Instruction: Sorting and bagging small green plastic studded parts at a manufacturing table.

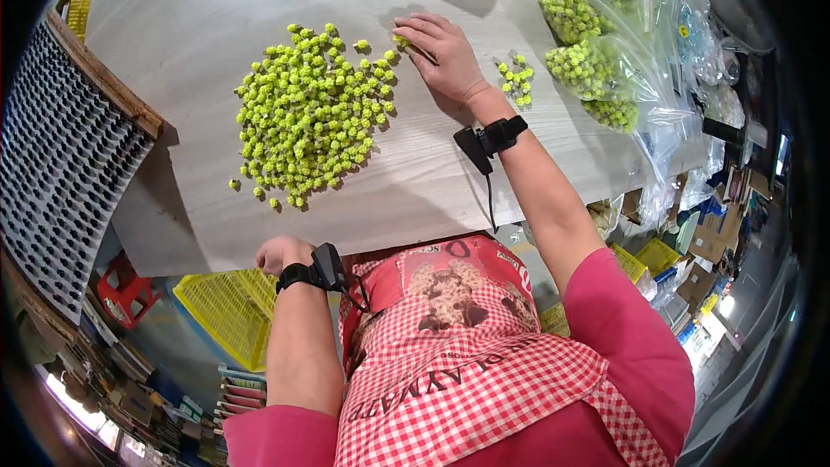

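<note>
L hand (287,252), nearer than green pile (316,112), loosely curled; can't tell if holding. R hand (443,56), just right of pile, fingers over green pc (401,41), pinch unclear: prob. picking pcs; next likely needs light grip. Sm. cluster (517,79) farther right; clear bags (596,69) w/ green pcs beyond.

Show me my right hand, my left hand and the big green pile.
Right hand (450,59), head view: back of the hand.
Left hand (285,253), head view: middle of the curled hand.
Big green pile (313,117), head view: pieces near its middle.
</note>
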The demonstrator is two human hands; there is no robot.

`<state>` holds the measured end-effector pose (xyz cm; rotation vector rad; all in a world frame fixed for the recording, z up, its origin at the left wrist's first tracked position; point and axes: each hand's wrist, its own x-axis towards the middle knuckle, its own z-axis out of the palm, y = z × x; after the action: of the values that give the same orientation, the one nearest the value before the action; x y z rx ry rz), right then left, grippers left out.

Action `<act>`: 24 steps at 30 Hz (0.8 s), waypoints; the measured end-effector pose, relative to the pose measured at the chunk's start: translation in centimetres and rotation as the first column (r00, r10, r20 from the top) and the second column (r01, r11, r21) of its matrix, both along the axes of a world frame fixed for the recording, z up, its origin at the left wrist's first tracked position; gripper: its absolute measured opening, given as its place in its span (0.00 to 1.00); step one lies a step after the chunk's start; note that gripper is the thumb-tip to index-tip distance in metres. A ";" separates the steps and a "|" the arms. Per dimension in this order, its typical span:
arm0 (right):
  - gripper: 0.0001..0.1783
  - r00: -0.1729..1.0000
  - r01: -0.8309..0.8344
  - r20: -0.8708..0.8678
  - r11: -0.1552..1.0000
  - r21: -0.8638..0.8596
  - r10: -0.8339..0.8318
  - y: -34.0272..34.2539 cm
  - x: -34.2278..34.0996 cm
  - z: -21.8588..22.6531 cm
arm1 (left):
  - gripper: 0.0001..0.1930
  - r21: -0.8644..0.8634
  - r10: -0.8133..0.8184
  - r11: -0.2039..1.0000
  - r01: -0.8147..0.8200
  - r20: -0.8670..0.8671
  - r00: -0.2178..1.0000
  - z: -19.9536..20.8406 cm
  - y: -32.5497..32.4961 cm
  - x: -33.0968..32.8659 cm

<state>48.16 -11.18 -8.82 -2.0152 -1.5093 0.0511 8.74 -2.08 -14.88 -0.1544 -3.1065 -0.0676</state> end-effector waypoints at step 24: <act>0.25 0.992 -0.083 -0.091 0.994 0.076 0.089 1.6 -1.4 0.5 | 0.27 0.055 0.097 0.994 -0.096 -0.011 0.995 0.6 -0.4 0.2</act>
<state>46.80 -9.54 -8.33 -1.8647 -1.5163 0.1232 8.95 -2.46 -14.30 -0.0029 -3.0893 -0.1471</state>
